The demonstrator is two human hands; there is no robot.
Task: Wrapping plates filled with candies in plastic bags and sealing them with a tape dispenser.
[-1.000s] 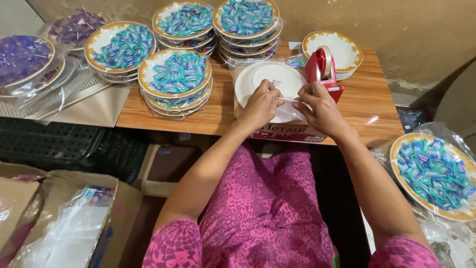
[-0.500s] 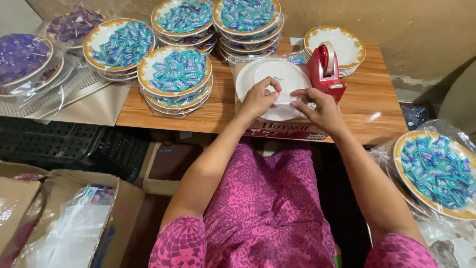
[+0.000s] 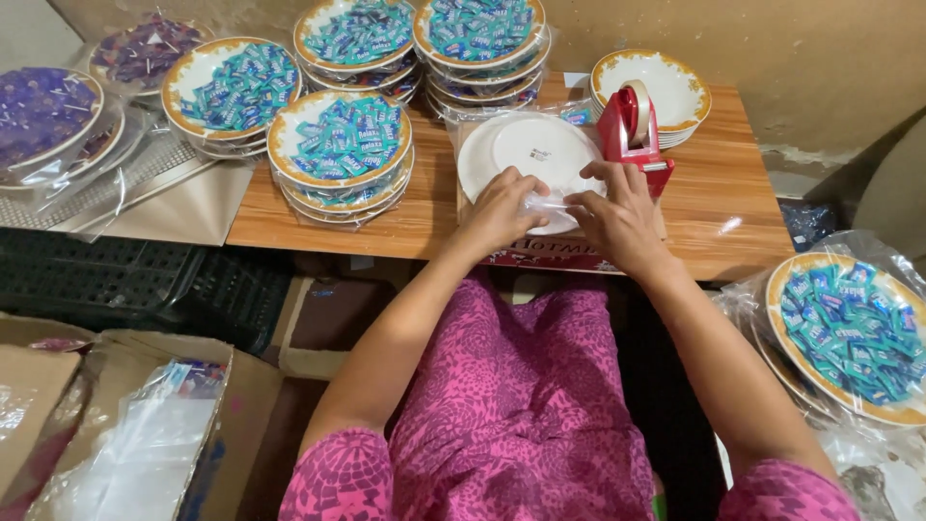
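Note:
A white plate [image 3: 526, 145] lies upside down on the wooden table [image 3: 405, 217], wrapped in clear plastic. My left hand [image 3: 502, 207] and my right hand [image 3: 617, 212] both press on the gathered plastic wrap [image 3: 548, 205] at the plate's near edge, fingers pinching the folds together. A red tape dispenser [image 3: 632, 130] stands just beyond my right hand.
Stacks of plates filled with blue-green wrapped candies [image 3: 340, 145] crowd the table's left and back. An empty gold-rimmed plate stack [image 3: 666, 82] sits behind the dispenser. Another wrapped candy plate [image 3: 849, 328] lies at right. Cardboard boxes with plastic bags [image 3: 145, 434] sit at lower left.
Both hands have stayed on the plate's near edge, shifting slightly while folding the plastic. The view has tilted a little; the plate has not moved.

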